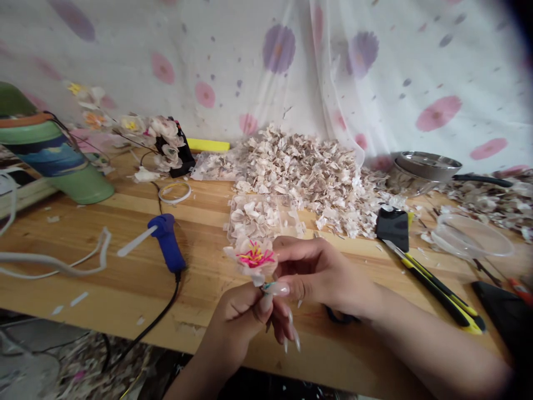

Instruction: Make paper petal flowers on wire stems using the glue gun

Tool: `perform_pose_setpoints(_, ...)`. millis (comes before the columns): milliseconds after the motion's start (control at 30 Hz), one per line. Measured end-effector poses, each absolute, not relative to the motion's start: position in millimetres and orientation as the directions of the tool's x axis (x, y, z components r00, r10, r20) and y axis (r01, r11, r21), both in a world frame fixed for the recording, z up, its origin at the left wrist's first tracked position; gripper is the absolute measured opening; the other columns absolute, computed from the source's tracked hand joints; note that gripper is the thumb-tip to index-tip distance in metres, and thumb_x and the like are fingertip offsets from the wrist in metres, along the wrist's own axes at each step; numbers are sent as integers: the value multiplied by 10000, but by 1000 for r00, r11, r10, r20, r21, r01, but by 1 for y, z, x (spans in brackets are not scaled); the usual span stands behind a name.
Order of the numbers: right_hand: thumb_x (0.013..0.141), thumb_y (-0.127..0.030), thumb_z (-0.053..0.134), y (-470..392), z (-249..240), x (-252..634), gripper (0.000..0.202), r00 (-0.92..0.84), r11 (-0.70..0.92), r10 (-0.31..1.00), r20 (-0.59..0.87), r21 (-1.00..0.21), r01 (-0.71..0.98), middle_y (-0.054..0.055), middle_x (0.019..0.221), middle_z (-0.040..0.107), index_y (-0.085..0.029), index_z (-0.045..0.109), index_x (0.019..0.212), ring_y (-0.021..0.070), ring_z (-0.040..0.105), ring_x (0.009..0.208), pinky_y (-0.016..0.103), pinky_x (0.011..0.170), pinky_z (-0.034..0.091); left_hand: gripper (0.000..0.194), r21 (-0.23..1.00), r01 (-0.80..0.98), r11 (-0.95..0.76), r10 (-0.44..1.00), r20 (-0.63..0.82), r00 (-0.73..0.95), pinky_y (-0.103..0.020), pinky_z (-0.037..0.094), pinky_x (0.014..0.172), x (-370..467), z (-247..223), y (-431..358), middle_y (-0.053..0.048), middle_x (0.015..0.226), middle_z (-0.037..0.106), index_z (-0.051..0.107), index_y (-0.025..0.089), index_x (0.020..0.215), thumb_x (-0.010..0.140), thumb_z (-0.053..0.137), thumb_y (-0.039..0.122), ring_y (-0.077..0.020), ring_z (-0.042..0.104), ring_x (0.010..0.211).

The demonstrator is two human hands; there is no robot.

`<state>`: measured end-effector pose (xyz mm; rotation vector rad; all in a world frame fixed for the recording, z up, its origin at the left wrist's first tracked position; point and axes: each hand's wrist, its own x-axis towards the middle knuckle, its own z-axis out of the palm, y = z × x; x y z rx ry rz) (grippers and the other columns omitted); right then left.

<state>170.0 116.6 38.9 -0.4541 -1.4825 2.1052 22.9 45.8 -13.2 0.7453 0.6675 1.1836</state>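
Above the front part of the table, my two hands meet around an artificial flower [254,258] with pale petals and a pink and yellow centre. My left hand [245,311] is closed on its base from below, thumb and fingers pinched together. From the right, my right hand [316,272] grips the flower too, with the thumb at the base and the fingers behind the petals. The stem is mostly hidden by my fingers. Just beyond the flower lies a clear compartment box [293,214] holding pale petals.
A large heap of petals [308,172] covers the back. To the left are a blue glue gun [169,241], a tape roll [175,193], a green tumbler [79,172] and finished flowers [166,133]. A utility knife [441,289], clear lid [474,236] and metal bowl [428,163] lie right.
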Motion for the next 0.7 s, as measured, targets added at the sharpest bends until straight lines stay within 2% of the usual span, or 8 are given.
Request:
perform_pose_setpoints(67, 829, -295, 706, 114, 39, 170, 191, -838, -308, 545, 25, -924, -227, -31, 627, 611, -174, 713, 977, 88, 578, 446, 230, 477, 497, 269, 823, -531, 201, 970, -92, 225, -197, 513, 562, 24, -12, 46, -19, 576, 761, 769, 165, 672, 767, 770, 416, -111, 662, 526)
perform_pose_setpoints(133, 830, -262, 699, 114, 41, 171, 143, -816, -216, 576, 47, -954, -208, -33, 629, 602, -175, 717, 942, 84, 572, 449, 221, 467, 478, 295, 822, -527, 215, 970, -118, 211, -188, 512, 538, 25, -10, 46, -28, 566, 758, 758, 153, 653, 747, 782, 431, -106, 653, 500)
perform_pose_setpoints(233, 788, -209, 723, 116, 47, 174, 189, -663, 133, 738, 130, -990, -46, -1, 755, 617, -161, 733, 970, 88, 582, 589, 212, 520, 461, 349, 799, -539, 265, 963, -196, 182, -166, 479, 430, 26, -3, 45, -33, 541, 751, 717, 150, 645, 737, 768, 483, -98, 625, 399)
perform_pose_setpoints(333, 847, -219, 651, 117, 49, 175, 218, -451, 437, 829, 331, -887, 151, 27, 790, 612, -142, 723, 1037, 107, 558, 659, 231, 549, 454, 372, 805, -530, 268, 962, -256, 98, -132, 441, 365, 27, 4, 42, -26, 495, 732, 668, 155, 665, 771, 726, 507, -84, 593, 326)
perform_pose_setpoints(400, 874, -182, 606, 115, 48, 175, 195, -361, 584, 790, 495, -787, 198, 21, 745, 594, -139, 717, 1028, 111, 543, 650, 240, 554, 455, 378, 812, -525, 256, 963, -259, 70, -114, 422, 338, 27, 6, 39, -16, 469, 714, 649, 156, 686, 785, 705, 516, -77, 576, 300)
perform_pose_setpoints(500, 862, -81, 581, 109, 45, 174, 225, -367, 752, 650, 665, -631, 190, 35, 793, 599, -134, 695, 1048, 109, 549, 666, 239, 568, 475, 376, 819, -505, 271, 960, -266, 85, -99, 387, 300, 29, 7, 35, 9, 455, 690, 643, 163, 729, 796, 684, 530, -70, 556, 272)
perform_pose_setpoints(600, 852, -23, 550, 103, 43, 174, 291, -444, 852, 515, 733, -494, 172, 80, 888, 610, -85, 660, 1114, 120, 589, 740, 242, 620, 511, 386, 857, -441, 268, 960, -273, 52, -90, 376, 303, 31, 6, 31, 18, 462, 678, 643, 165, 741, 813, 654, 543, -64, 560, 279)
perform_pose_setpoints(700, 851, -21, 541, 101, 42, 175, 297, -489, 887, 458, 742, -422, 189, 105, 900, 607, -22, 645, 1129, 131, 600, 768, 242, 636, 521, 399, 904, -348, 248, 966, -258, 18, -95, 363, 309, 32, 5, 28, 13, 466, 674, 643, 163, 737, 830, 626, 551, -61, 554, 281)
